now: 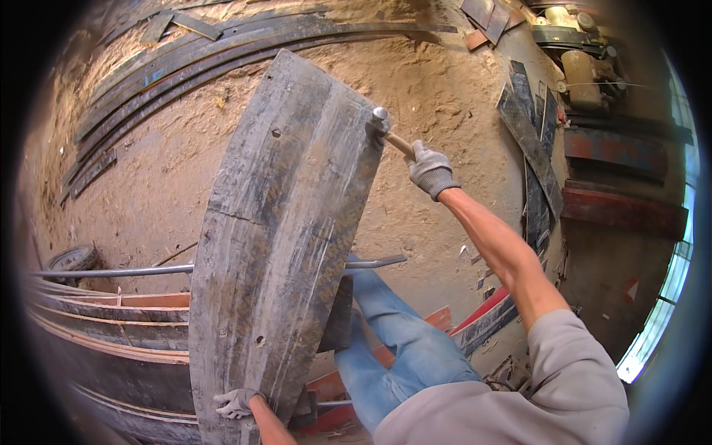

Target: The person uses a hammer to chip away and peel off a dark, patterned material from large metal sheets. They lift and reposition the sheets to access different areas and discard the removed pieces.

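Right hand point(432, 170) clenched round hammer point(398, 143), at far right edge of long board point(278, 215); left hand point(236, 403) touches near end, grip unclear

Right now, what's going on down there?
The person's gloved right hand grips a hammer, its head at the far right edge of a large, worn gray panel; whether it touches is unclear. The gloved left hand rests on the panel's near end. A metal bar runs beneath the panel, with stacked boards to its left.

Workshop, dusty floor point(426, 85), stacked boards point(122, 365), hammer point(398, 143), machinery point(582, 76)
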`<act>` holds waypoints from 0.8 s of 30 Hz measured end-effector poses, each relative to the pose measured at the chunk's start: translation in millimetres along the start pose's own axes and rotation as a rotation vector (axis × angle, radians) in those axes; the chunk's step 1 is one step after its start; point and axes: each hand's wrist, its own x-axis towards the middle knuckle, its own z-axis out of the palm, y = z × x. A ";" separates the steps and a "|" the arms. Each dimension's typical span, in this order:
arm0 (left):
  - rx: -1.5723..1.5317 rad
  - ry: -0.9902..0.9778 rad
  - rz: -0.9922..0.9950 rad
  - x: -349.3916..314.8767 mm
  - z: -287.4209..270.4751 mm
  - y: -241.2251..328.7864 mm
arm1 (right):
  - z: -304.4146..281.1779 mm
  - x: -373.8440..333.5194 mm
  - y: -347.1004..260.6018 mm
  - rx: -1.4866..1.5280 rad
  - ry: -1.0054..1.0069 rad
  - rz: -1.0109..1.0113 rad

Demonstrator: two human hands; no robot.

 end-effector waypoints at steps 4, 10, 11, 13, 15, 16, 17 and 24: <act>-0.038 -0.010 -0.055 3.1 -2.4 2.7 | 64.1 0.4 2.2 0.125 0.188 0.053; -0.010 0.003 0.058 15.3 -8.5 10.2 | 99.3 -35.0 24.4 0.211 0.163 0.201; -0.052 0.011 0.065 16.2 -11.0 11.0 | 100.8 -38.3 27.2 0.247 0.160 0.204; -0.096 -0.013 0.024 17.2 -11.3 14.4 | 100.7 -40.7 30.9 0.307 0.159 0.222; -0.069 0.009 0.055 18.5 -8.6 16.0 | 95.4 -38.5 34.2 0.346 0.104 0.192; -0.024 0.023 0.038 19.4 -8.3 13.3 | 90.8 -37.5 35.6 0.378 0.110 0.186; 0.294 0.012 0.267 22.9 -5.6 13.9 | 83.6 -37.6 38.8 0.432 0.029 0.166; -0.005 -0.301 0.172 43.0 -35.5 27.2 | 36.6 -76.0 52.3 0.687 -0.192 0.246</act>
